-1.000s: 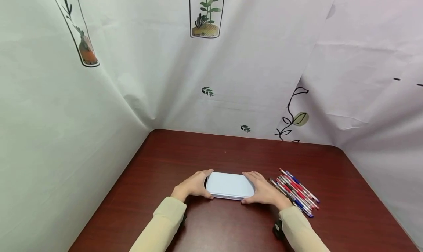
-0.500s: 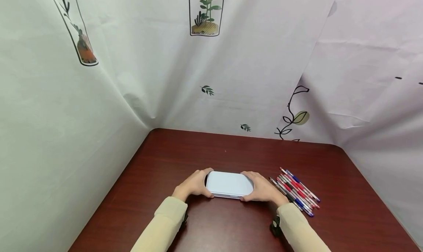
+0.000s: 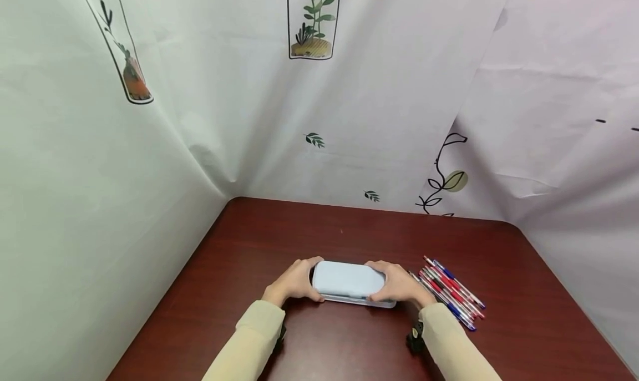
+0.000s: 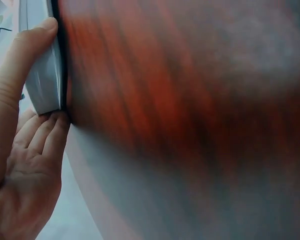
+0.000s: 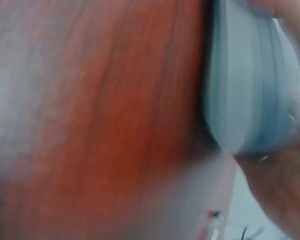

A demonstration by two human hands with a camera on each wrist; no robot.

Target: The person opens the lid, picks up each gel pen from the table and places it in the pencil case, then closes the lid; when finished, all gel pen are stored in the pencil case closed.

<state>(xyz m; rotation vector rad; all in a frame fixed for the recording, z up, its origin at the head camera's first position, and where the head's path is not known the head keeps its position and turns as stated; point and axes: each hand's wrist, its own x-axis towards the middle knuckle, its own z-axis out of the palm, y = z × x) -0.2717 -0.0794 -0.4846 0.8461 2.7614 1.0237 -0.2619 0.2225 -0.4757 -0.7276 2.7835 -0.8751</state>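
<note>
Left hand (image 3: 295, 281) and right hand (image 3: 397, 284) grip the pencil case (image 3: 348, 284) at opposite ends, probably working its lid (image 3: 344, 275), so next move needs steadiness.

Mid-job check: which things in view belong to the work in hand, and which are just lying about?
In use:
- light-blue case
- left hand and right hand, gripping its ends

Apparently just lying about:
- loose pens, not held, on the table

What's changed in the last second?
The base now shows past the lid at the near right, below the right hand; the lid looks slightly lifted. Nothing newly gripped or let go. The left hand grips as before; the pens stayed put.
</note>
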